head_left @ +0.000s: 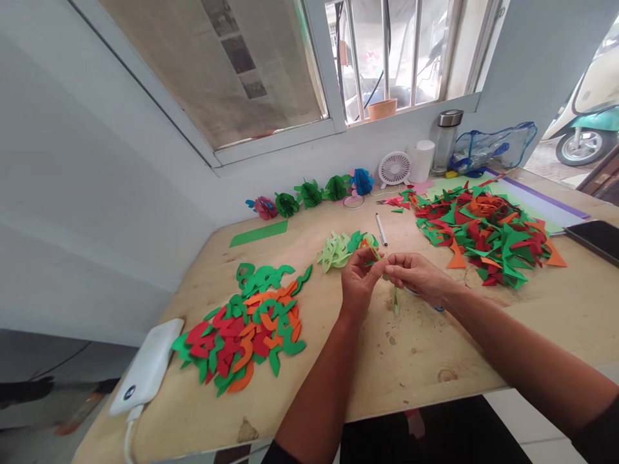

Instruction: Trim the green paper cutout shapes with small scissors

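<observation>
My left hand (358, 283) and my right hand (416, 276) meet above the middle of the table, fingertips pinched together. Between them is a small light green paper cutout (378, 255), mostly hidden by the fingers. A thin light green paper strip (396, 301) shows just below the hands; whether it joins the held piece I cannot tell. Just beyond my left hand lie a small heap of light green paper cutouts (333, 251) and some darker green ones (356, 241). Something with a blue edge (438, 308) is partly hidden beneath my right wrist.
Curved paper cutouts (251, 322) are heaped at left, angular scraps (488, 225) at right. A white pen (382, 230) lies beyond my hands. Paper turtle-like figures (309, 192), a small fan (394, 169) and a glass bottle (445, 145) line the wall. A power bank (149, 364) and phone (597, 240) sit at the edges.
</observation>
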The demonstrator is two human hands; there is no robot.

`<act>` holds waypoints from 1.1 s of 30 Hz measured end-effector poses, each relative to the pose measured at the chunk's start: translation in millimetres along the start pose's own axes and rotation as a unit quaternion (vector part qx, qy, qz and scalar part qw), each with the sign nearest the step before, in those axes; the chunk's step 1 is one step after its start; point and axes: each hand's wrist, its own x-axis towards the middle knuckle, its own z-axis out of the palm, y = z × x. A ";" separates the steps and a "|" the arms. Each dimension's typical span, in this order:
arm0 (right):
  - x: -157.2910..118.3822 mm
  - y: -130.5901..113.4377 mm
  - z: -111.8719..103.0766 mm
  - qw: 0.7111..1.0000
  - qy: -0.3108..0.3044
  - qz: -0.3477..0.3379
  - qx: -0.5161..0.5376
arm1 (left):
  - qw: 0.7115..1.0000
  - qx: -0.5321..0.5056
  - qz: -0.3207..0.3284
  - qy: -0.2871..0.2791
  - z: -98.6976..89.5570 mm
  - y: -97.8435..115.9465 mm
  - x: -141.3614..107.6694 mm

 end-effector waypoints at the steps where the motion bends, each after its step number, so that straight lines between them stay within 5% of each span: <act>1: -0.1 0.2 0.5 1.000 0.000 -0.001 -0.002 | 1.000 0.005 -0.002 0.000 0.1 0.5 -0.4; 33: 0.6 2.3 0.0 0.994 0.023 -0.016 -0.109 | 0.999 0.020 -0.026 0.028 -1.0 0.5 0.3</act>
